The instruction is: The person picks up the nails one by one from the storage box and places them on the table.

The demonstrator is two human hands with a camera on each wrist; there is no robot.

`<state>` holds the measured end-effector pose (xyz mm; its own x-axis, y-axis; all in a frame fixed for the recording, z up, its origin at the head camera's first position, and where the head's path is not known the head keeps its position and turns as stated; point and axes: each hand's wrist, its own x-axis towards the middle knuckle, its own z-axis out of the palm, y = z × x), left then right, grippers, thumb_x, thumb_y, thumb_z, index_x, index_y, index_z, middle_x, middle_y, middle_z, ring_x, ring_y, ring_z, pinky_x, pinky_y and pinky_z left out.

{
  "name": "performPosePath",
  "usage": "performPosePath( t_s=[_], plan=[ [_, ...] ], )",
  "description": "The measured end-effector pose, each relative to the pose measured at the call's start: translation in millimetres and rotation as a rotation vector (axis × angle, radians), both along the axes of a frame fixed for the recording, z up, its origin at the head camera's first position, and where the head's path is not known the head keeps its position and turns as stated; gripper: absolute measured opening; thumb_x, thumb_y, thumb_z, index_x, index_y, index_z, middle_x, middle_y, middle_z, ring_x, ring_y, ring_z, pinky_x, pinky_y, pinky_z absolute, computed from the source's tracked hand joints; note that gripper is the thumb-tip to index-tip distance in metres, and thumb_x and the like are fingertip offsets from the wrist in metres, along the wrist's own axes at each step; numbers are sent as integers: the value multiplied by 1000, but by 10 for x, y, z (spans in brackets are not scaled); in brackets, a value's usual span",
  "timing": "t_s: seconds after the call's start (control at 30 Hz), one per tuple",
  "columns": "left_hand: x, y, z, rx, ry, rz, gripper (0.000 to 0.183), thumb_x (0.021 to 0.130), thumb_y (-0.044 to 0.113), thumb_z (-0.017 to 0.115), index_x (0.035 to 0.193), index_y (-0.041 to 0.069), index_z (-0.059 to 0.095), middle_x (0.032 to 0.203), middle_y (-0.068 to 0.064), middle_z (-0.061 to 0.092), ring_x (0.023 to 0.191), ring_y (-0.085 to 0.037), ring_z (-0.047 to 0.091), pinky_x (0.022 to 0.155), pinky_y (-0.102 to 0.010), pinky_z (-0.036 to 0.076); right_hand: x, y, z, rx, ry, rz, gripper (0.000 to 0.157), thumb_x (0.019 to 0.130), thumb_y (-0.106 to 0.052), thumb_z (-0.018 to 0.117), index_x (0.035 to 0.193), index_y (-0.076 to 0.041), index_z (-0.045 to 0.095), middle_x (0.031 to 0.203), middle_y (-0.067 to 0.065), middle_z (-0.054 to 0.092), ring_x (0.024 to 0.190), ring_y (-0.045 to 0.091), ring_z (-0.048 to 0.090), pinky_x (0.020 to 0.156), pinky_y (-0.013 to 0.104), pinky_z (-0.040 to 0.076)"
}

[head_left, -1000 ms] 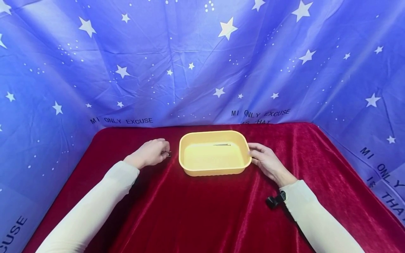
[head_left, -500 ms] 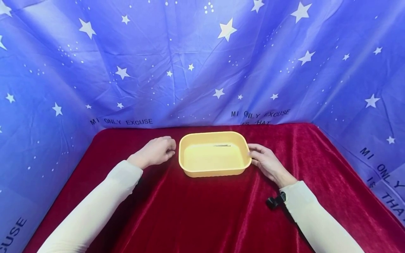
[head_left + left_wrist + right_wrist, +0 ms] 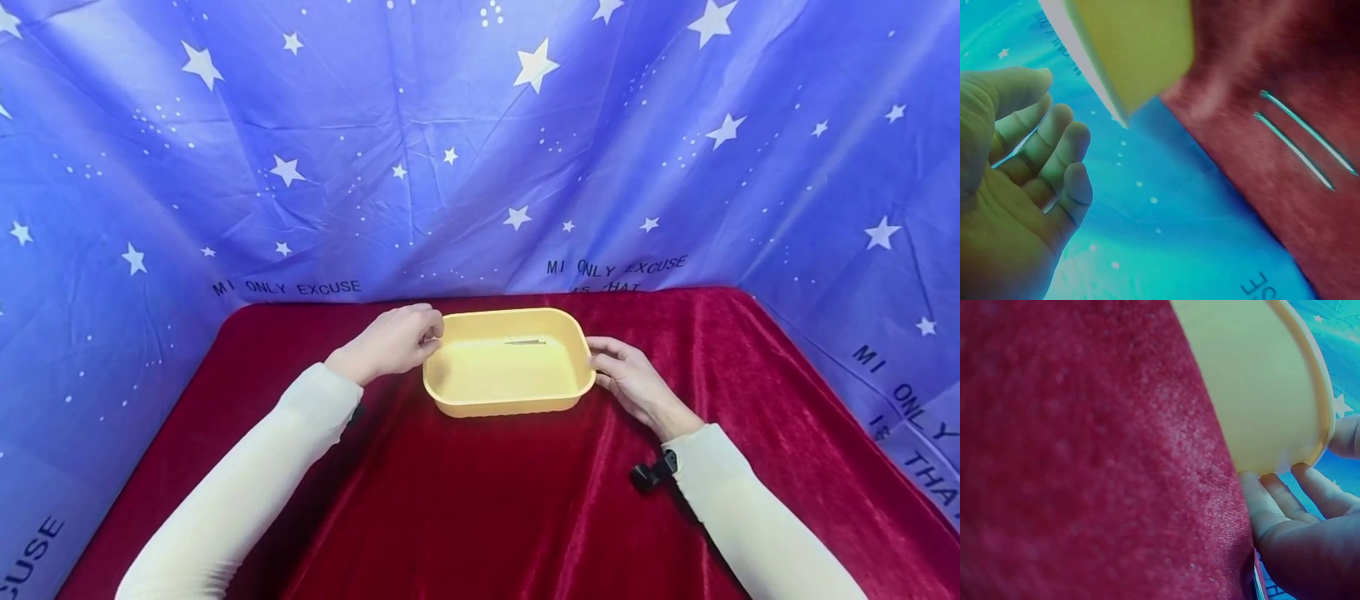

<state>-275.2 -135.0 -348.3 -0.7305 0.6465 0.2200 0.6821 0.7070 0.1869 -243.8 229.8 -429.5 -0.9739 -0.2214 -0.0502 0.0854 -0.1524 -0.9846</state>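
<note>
A yellow oblong tray (image 3: 504,403) stands on the red velvet cloth, with two thin nails (image 3: 527,342) lying in it near the far wall. My left hand (image 3: 393,340) is at the tray's far left corner, fingers loosely bent. In the left wrist view that hand (image 3: 1029,144) shows nothing between its thumb and fingers. Two more nails (image 3: 1307,130) lie side by side on the cloth there; the head view does not show them. My right hand (image 3: 637,383) touches the tray's right end wall, and the right wrist view shows its fingertips (image 3: 1304,472) against that wall.
Red velvet cloth (image 3: 480,500) covers the table. A blue curtain (image 3: 337,208) with white stars and lettering hangs along the back and both sides. A black device (image 3: 651,475) is strapped at the right wrist.
My left hand has moved right, from beside the tray to its far left corner. Two thin metal pieces seen by its fingertips earlier are out of the head view. My right hand stays in place.
</note>
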Motion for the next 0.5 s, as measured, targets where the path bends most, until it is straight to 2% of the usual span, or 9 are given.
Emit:
performPosePath(
  t_s=[0.17, 0.5],
  plan=[
    [-12, 142, 69, -20, 8, -22, 8, 84, 12, 68, 88, 12, 61, 88, 1, 60, 83, -16, 58, 74, -32, 51, -9, 1, 1, 1, 3, 1, 50, 92, 3, 52, 136, 16, 34, 112, 12, 60, 93, 17, 62, 82, 27, 55],
    [-68, 415, 150, -45, 45, -70, 6, 84, 12, 67, 88, 12, 63, 88, 1, 58, 78, -16, 56, 71, -32, 50, 11, 10, 3, 24, 1, -12, 47, 92, 3, 51, 135, 15, 35, 117, 14, 57, 93, 16, 62, 81, 26, 55]
  ],
)
